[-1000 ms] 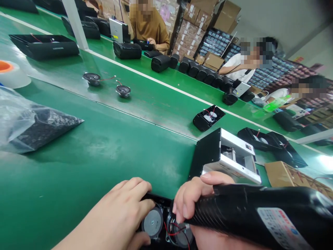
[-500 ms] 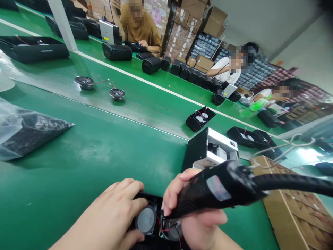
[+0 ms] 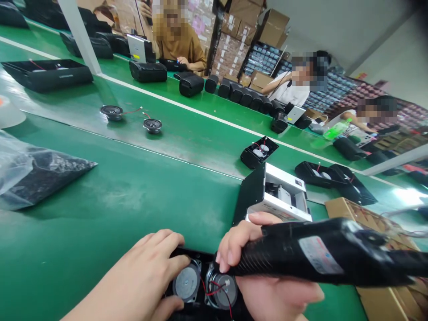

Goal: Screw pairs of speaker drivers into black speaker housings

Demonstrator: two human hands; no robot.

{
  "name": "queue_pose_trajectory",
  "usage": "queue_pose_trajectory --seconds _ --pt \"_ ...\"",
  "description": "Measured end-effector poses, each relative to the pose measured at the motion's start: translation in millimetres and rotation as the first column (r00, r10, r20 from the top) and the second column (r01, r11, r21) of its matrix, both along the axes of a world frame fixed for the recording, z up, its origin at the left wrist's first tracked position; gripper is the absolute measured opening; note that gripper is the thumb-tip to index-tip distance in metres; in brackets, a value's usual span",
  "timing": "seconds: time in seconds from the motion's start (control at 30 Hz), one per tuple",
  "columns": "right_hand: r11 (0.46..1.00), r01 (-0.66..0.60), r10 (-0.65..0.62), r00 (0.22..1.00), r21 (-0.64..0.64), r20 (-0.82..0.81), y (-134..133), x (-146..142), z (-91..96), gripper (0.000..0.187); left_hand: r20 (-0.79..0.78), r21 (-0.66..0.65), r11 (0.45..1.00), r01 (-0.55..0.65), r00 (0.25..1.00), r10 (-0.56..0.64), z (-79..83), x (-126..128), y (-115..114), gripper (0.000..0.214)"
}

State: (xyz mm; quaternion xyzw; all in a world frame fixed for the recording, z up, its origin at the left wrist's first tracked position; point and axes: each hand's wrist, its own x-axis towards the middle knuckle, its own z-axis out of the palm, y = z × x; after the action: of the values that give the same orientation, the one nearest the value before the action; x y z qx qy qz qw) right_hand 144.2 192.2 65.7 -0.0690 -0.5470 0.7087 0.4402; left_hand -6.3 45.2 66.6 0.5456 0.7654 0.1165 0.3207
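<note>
A black speaker housing (image 3: 194, 313) lies on the green bench at the bottom, with two round speaker drivers inside. My left hand (image 3: 147, 272) grips its left end, thumb and forefinger curled around the grey left driver (image 3: 186, 281). Red and black wires with a small white plug lie across the right driver (image 3: 227, 292). In my right hand (image 3: 239, 245) is a black electric screwdriver (image 3: 294, 249), tilted nearly flat, its cable running off to the right. The screwdriver's tip is hidden behind my fingers, near the right driver.
A black-and-white box-shaped machine (image 3: 270, 194) stands just beyond my right hand. Cardboard box (image 3: 347, 209) at right; plastic bag of dark screws (image 3: 50, 178) at left. Two loose speaker drivers (image 3: 112, 112) and several housings (image 3: 50, 76) sit farther back. Co-workers (image 3: 180, 40) sit across the bench.
My right hand has moved slightly right, and the screwdriver has swung lower and flatter. More of the right driver and its white plug now shows. My left hand keeps its hold.
</note>
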Motion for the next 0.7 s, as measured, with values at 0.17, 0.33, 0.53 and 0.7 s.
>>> queue_pose_trajectory --seconds 0.17,0.33,0.53,0.7 --pt "0.997 -0.062 0.063 0.997 -0.040 0.037 -4.8 -6.6 -7.2 0.076 -0.035 -0.032 0.999 0.026 0.999 -0.027 5.2 1.6 3.8 0.037" --pt "0.996 -0.052 0.053 0.999 -0.068 0.010 -8.1 -15.0 -10.4 0.071 -0.085 0.014 1.000 0.023 0.996 -0.022 2.4 0.1 0.4 0.048" --pt "0.997 -0.058 0.057 0.998 -0.057 -0.012 -9.5 -16.7 -13.9 0.072 -0.232 0.333 0.936 0.116 0.972 -0.038 -11.3 -2.2 -9.1 0.034" --pt "0.997 -0.035 0.032 0.999 -0.072 -0.035 -2.1 -5.4 -1.9 0.071 -0.358 0.459 0.851 0.256 0.930 -0.086 -10.0 7.9 6.1 0.020"
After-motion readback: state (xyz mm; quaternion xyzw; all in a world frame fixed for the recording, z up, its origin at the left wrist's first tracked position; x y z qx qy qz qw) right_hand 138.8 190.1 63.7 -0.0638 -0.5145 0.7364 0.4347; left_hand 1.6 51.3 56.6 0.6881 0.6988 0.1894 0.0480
